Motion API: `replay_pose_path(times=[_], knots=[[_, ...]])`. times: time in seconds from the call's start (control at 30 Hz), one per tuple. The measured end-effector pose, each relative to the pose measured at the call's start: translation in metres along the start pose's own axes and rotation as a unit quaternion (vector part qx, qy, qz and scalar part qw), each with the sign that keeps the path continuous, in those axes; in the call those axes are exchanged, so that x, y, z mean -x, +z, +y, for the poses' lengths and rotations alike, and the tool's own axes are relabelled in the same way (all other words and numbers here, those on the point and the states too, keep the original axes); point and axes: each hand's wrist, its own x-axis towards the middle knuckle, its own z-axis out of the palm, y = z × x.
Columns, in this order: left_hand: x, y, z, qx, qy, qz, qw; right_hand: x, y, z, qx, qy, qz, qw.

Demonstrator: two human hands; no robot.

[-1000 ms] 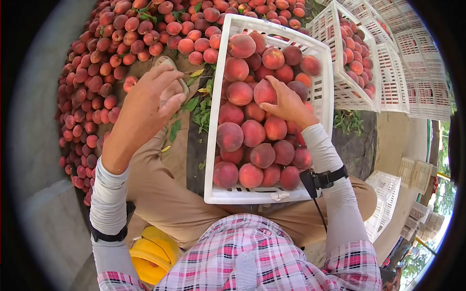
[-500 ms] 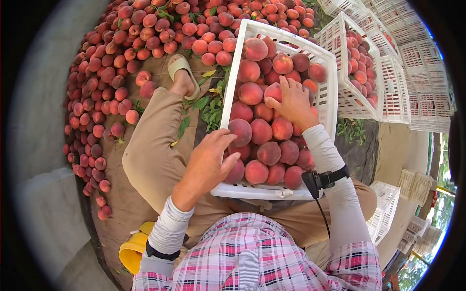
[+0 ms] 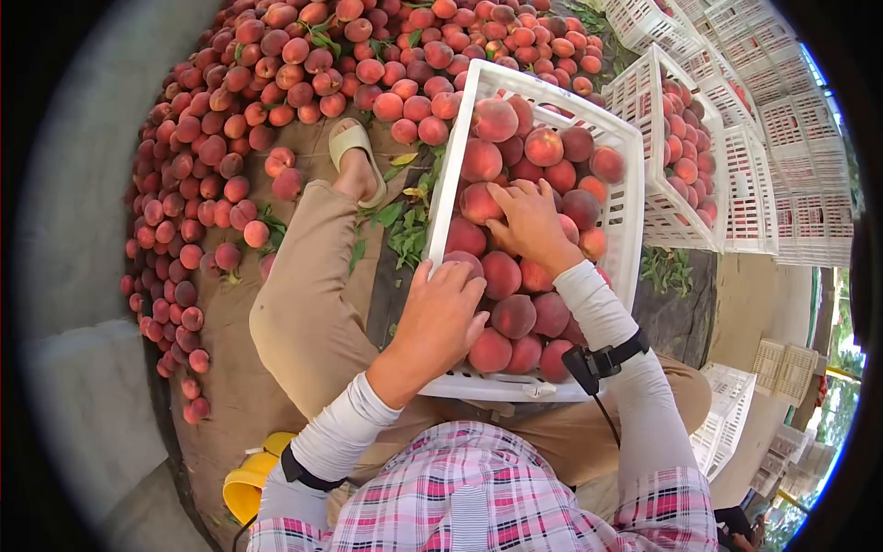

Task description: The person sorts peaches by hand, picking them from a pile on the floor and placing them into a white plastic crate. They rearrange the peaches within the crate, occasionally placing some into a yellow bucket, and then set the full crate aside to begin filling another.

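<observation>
A white plastic crate [image 3: 627,198] full of red peaches [image 3: 512,316] stands between my legs. My right hand [image 3: 533,225] lies over the peaches in the middle of the crate, its fingertips against a peach [image 3: 480,203] near the left wall; its fingers are curved and partly apart. Over the crate's lower left part is my left hand [image 3: 436,317], back up, with its thumb apart from its fingers and touching the peaches there. Neither hand has a peach lifted out of the crate.
A large heap of peaches [image 3: 212,152] spreads over the ground cloth ahead and left. On the right stand another crate of peaches [image 3: 653,175] and stacked white crates [image 3: 796,138]. A yellow bucket [image 3: 241,489] is at the lower left, an empty-looking crate [image 3: 724,419] at the lower right.
My right hand has moved left and down across the peaches. My left hand has shifted right and slightly down, further over the crate's corner. The whole view has shifted a little.
</observation>
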Motion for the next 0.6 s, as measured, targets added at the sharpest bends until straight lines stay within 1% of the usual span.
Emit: replay_pose_path(times=[0.03,0.1,0.13,0.17,0.2,0.23,0.3,0.33,0.37,0.4,0.43,0.47,0.5,0.57,0.6], knots=[[-0.006,-0.003,-0.001,-0.003,0.006,0.005,1.0,-0.004,-0.004,0.004,-0.032,0.001,-0.024,0.999],[-0.015,-0.007,-0.003,0.032,0.011,-0.004,0.999,-0.019,-0.016,0.01,-0.013,-0.014,-0.001,1.0],[-0.018,-0.008,-0.005,0.03,0.013,0.0,0.999,-0.031,-0.022,0.01,-0.1,0.078,0.056,0.99],[-0.018,-0.008,-0.006,0.034,0.008,-0.011,0.999,-0.043,-0.028,0.01,-0.187,0.17,0.111,0.961],[-0.017,-0.009,-0.008,0.037,0.003,-0.023,0.999,-0.055,-0.035,0.012,-0.196,0.208,0.084,0.955],[-0.015,-0.01,-0.009,0.033,0.006,-0.025,0.999,-0.067,-0.036,0.015,-0.199,0.21,0.088,0.953],[-0.011,-0.014,-0.013,0.064,0.021,0.01,0.998,-0.09,-0.036,0.019,-0.18,0.252,0.013,0.951],[-0.012,-0.018,-0.015,0.063,0.022,0.007,0.998,-0.101,-0.028,0.024,-0.226,0.284,0.011,0.932],[-0.012,-0.025,-0.017,0.065,0.012,0.025,0.998,-0.108,-0.018,0.031,-0.228,0.286,0.01,0.931],[-0.013,-0.032,-0.018,0.068,0.0,0.043,0.997,-0.113,-0.006,0.038,-0.29,0.283,0.026,0.914],[-0.015,-0.041,-0.02,0.07,-0.002,0.04,0.997,-0.114,-0.001,0.04,-0.35,0.279,0.042,0.893],[-0.02,-0.052,-0.022,0.054,-0.002,0.045,0.998,-0.113,0.002,0.044,-0.352,0.27,0.061,0.894],[-0.024,-0.064,-0.025,0.037,0.0,0.052,0.998,-0.108,0.001,0.045,-0.352,0.271,0.06,0.894],[-0.028,-0.089,-0.035,0.011,0.001,0.061,0.998,-0.099,-0.004,0.053,-0.48,0.257,0.082,0.835],[-0.026,-0.098,-0.041,-0.014,0.001,0.069,0.998,-0.094,-0.003,0.062,-0.49,0.3,0.076,0.815]])
